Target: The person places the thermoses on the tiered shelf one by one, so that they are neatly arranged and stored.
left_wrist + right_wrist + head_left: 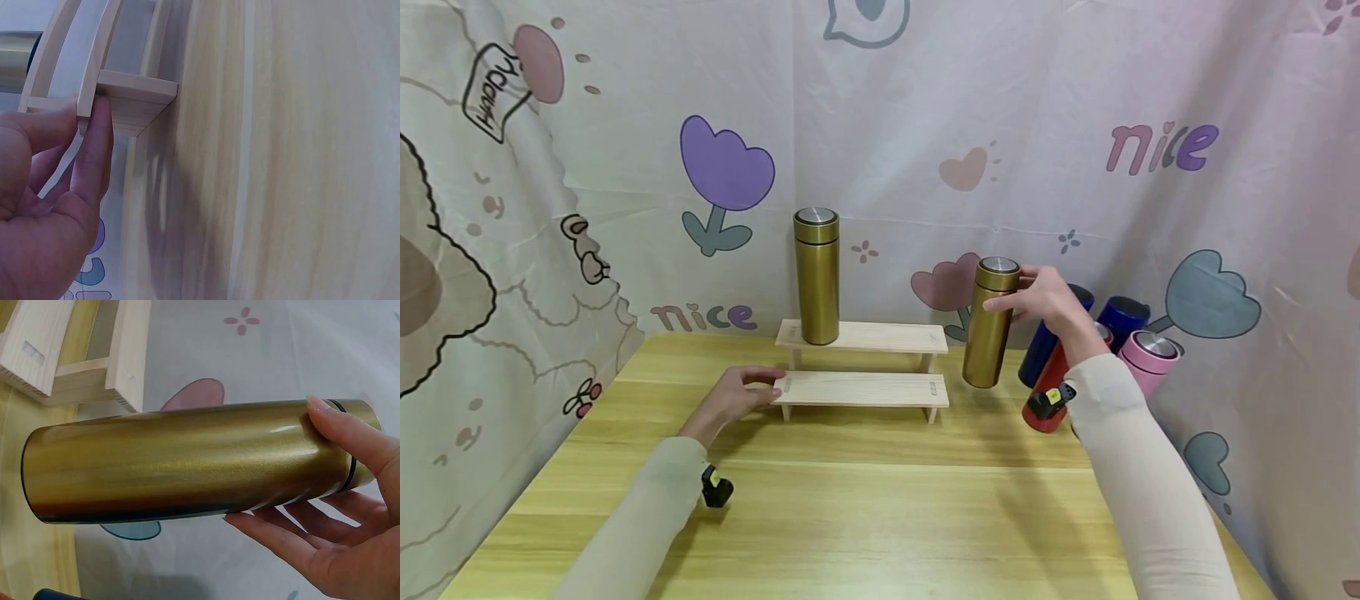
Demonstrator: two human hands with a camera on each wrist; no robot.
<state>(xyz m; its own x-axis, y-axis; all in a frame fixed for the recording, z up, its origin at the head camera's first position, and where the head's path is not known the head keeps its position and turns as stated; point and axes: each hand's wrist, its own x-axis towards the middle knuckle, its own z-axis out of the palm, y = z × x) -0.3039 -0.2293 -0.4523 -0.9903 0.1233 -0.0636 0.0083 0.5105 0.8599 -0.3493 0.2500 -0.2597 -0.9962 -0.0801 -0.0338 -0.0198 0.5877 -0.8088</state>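
Observation:
My right hand (1047, 298) grips a gold thermos (987, 337) near its lid, thumb on one side and fingers on the other. The thermos leans slightly, just right of a two-step wooden rack (861, 389), and its base appears raised off the table. At the rack's left end my left hand (736, 398) pinches the edge of the lower step between thumb and fingers, seen closely in the left wrist view. Another gold thermos (817, 279) stands upright on the left part of the upper step. The lower step carries nothing.
Behind the right forearm stand blue thermoses (1123, 312), a red thermos (1047, 387) and a pink thermos (1150, 354), partly hidden by the arm. The wooden table (865, 525) ends at a patterned curtain (880, 125) behind the rack.

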